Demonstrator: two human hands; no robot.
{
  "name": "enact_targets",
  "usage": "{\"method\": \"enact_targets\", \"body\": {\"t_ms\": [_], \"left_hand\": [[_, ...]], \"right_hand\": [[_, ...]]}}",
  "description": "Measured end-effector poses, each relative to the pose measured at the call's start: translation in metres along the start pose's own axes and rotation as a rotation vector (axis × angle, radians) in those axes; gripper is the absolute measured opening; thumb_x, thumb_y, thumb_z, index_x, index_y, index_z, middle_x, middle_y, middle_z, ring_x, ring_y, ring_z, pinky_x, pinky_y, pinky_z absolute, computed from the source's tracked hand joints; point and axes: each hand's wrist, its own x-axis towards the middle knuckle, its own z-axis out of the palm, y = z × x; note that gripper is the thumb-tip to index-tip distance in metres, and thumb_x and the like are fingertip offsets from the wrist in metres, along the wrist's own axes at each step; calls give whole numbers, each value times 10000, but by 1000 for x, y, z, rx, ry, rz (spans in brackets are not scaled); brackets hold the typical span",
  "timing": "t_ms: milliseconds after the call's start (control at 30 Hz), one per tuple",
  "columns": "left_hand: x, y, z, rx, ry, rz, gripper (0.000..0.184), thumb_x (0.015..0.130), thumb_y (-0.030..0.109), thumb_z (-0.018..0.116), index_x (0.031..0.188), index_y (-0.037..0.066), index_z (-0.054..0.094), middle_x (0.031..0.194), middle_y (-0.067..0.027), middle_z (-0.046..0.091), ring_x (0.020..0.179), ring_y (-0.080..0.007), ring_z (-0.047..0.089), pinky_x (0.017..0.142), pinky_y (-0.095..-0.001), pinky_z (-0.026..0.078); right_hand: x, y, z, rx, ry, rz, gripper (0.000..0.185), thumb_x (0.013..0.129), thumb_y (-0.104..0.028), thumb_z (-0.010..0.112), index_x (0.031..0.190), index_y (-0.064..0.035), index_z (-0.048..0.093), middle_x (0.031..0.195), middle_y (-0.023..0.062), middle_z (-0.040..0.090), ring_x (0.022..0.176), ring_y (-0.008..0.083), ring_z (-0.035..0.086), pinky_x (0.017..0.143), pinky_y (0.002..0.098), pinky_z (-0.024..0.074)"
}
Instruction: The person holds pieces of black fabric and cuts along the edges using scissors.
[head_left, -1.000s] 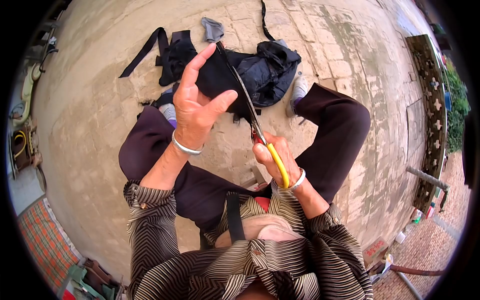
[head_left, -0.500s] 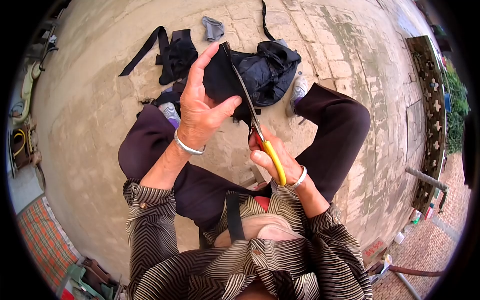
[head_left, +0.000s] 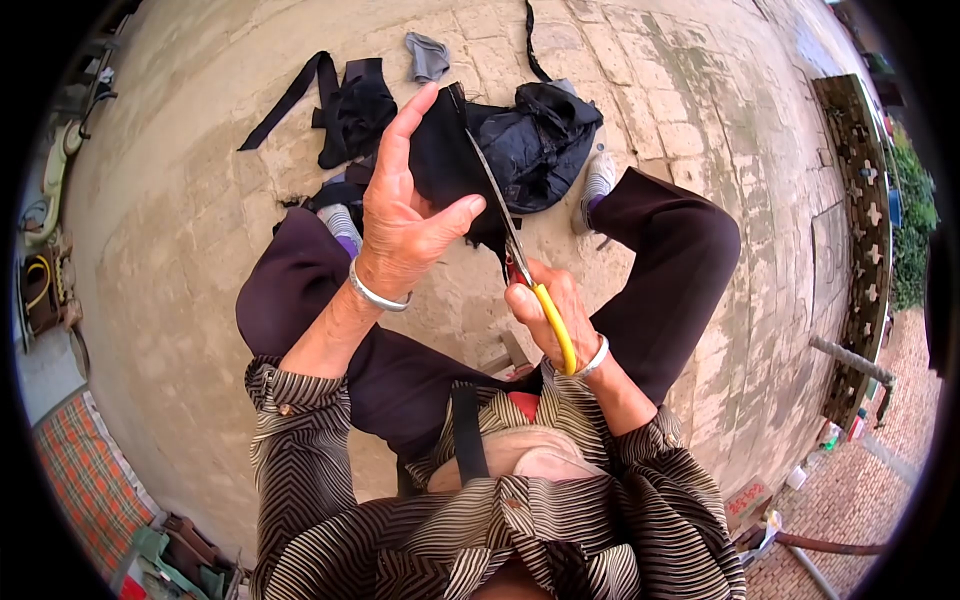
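Observation:
My right hand point(head_left: 552, 310) is wrapped round scissors with a yellow handle point(head_left: 556, 330). Their long blades point(head_left: 494, 188) point up and away, along the right edge of a black cloth point(head_left: 440, 150). At that cloth's left side is my left hand point(head_left: 405, 215), its index finger raised and thumb stretched out in front of the fabric. The other fingers are mostly hidden, and the cloth appears held by them. Behind the blades a dark crumpled garment point(head_left: 540, 145) lies on the ground.
Black fabric pieces point(head_left: 362, 112), a long black strip point(head_left: 290, 105) and a grey cloth point(head_left: 427, 58) lie on the paved ground point(head_left: 660, 90). My knees are bent on both sides. A checked cloth point(head_left: 90, 480) is at the lower left; a perforated wall point(head_left: 862, 230) stands at the right.
The black cloth's top edge has shifted slightly right, and my left hand has turned a little with it. The scissors have moved slightly; my right hand still grips them.

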Motion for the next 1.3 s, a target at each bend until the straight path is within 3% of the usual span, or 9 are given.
{"method": "enact_targets", "body": {"t_ms": [67, 167, 233, 267, 333, 467, 733, 1100, 1300], "left_hand": [[0, -3, -3, 40, -1, 34, 843, 720, -105, 657, 1460, 66, 291, 1513, -56, 273, 658, 46, 465, 490, -108, 367], [1, -7, -8, 89, -18, 58, 857, 709, -97, 665, 1462, 48, 283, 1511, -68, 278, 891, -10, 538, 677, -146, 461], [3, -12, -10, 207, -45, 175, 883, 690, -81, 680, 1465, 23, 270, 1507, -82, 283, 1223, -106, 437, 988, -236, 392], [3, -11, -9, 208, -42, 178, 883, 690, -81, 680, 1465, 23, 270, 1507, -82, 283, 1223, -106, 437, 988, -236, 392], [1, -11, -4, 101, -48, 119, 904, 672, -60, 694, 1465, 6, 264, 1502, -94, 290, 1393, -160, 227, 1134, -288, 192], [-1, -8, -2, 95, -40, 104, 913, 660, -50, 704, 1462, 10, 272, 1507, -104, 291, 1386, -173, 259, 1134, -297, 204], [-1, -11, -2, 122, -53, 147, 908, 646, -76, 677, 1451, -15, 261, 1498, -116, 296, 1404, -196, 236, 1149, -313, 162], [-1, -7, 1, 140, -59, 133, 930, 647, -83, 679, 1462, -16, 236, 1517, -124, 263, 1416, -198, 213, 1153, -321, 157], [3, -1, -4, -38, -27, 125, 848, 714, -41, 693, 1451, -20, 274, 1456, -97, 349, 1323, -156, 338, 1113, -301, 241]], "right_hand": [[0, -2, -3, 17, -23, -5, 487, 873, -444, 597, 829, 30, 494, 607, 185, 506, 535, 301, 497, 563, 386, 428], [0, 5, -1, 81, -73, -55, 479, 866, -445, 617, 860, 19, 497, 652, 162, 526, 596, 276, 525, 599, 373, 441], [1, 11, 0, 133, -116, -102, 490, 854, -464, 644, 929, -6, 485, 720, 127, 537, 679, 252, 544, 650, 358, 452], [2, 11, 0, 131, -117, -104, 490, 854, -464, 644, 929, -6, 485, 720, 127, 537, 679, 252, 544, 650, 358, 452], [1, 6, 1, 136, -78, -78, 512, 852, -487, 642, 949, -15, 468, 714, 124, 532, 659, 255, 537, 640, 361, 448], [3, 2, -2, 90, -93, -70, 534, 853, -510, 632, 956, -18, 453, 707, 126, 525, 646, 272, 528, 632, 373, 443], [3, -2, 1, 21, 19, -44, 537, 865, -493, 586, 814, 27, 457, 610, 214, 497, 565, 371, 519, 578, 417, 429], [-2, -2, 2, 64, 56, 15, 519, 878, -442, 591, 702, 26, 450, 554, 209, 442, 492, 339, 428, 511, 413, 379], [-2, 3, 0, 53, 37, -19, 526, 886, -449, 585, 700, 26, 455, 542, 204, 425, 483, 337, 421, 505, 411, 376]]}}
